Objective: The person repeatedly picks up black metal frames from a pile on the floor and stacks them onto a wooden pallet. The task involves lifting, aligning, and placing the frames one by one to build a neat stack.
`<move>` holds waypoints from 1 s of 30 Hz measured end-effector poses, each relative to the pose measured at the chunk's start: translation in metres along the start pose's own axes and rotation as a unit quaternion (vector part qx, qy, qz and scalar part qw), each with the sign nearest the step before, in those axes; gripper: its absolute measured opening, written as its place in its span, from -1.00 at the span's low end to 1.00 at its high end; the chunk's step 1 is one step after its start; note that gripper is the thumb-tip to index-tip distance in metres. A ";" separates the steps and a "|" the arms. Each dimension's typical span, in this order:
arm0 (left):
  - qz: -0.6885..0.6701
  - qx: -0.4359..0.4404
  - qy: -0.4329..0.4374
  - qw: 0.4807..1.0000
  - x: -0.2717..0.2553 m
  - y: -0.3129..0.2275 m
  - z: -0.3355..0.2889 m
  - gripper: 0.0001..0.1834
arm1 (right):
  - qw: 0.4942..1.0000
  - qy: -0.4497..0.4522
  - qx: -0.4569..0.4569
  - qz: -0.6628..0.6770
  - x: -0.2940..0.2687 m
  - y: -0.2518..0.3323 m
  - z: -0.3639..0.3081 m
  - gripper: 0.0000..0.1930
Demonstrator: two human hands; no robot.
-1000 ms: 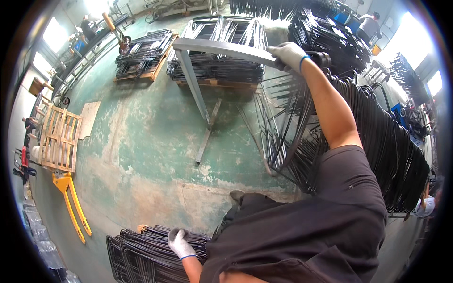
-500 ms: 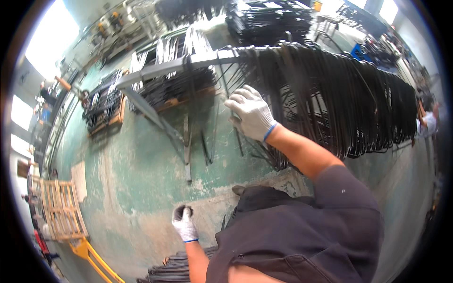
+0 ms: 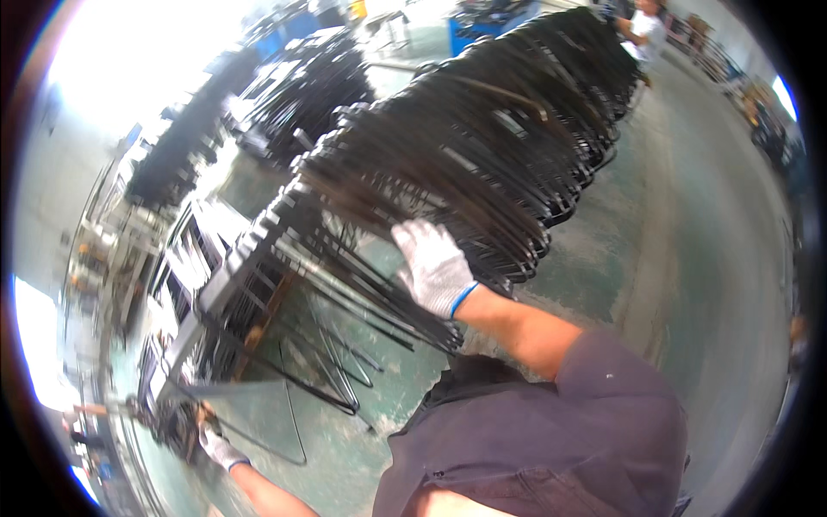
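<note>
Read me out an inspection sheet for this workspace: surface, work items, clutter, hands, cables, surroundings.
Surface: green floor, worn in patches.
Work items: black bent-metal frames hang along a grey rail, densest toward the upper right.
Clutter: stacked dark frames beyond the rail.
Hands: gloved right hand open at the hanging frames, contact unclear; gloved left hand near the rail's lower-left end, grip unclear.
Cables: nothing seen.
Surroundings: co-worker by the row's far end.
</note>
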State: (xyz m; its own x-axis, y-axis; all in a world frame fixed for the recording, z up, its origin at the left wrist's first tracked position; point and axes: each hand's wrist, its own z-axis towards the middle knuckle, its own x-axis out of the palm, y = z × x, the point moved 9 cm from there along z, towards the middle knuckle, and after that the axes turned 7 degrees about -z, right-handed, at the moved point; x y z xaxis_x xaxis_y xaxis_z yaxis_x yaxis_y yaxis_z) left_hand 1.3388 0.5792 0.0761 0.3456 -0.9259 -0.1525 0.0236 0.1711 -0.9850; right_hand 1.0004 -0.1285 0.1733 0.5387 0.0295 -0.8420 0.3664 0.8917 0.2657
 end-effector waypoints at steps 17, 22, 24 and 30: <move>-0.323 -0.256 0.701 0.581 0.439 -0.078 -0.213 -0.16 | 0.977 -0.072 0.183 -0.088 -0.002 0.090 -0.042 -0.35; -0.347 -0.312 0.663 0.586 0.500 -0.082 -0.237 -0.24 | 0.966 -0.047 0.196 -0.162 0.002 0.136 -0.053 0.18; -0.319 -0.303 0.652 0.617 0.520 -0.078 -0.241 -0.25 | 0.962 -0.026 0.220 -0.162 0.020 0.142 -0.054 0.35; -0.243 -0.287 0.632 0.678 0.557 -0.117 -0.275 -0.47 | 0.937 -0.027 0.259 -0.234 0.063 0.093 -0.020 0.35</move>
State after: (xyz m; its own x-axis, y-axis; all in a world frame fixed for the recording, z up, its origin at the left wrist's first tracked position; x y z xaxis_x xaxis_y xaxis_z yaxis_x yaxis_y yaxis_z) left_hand 1.2709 -0.0490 0.0838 -0.6603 -0.4371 0.6106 -0.6471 -0.0814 -0.7580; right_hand 1.0532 -0.0345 0.1350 0.2589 -0.3450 -0.9022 0.8836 0.4618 0.0769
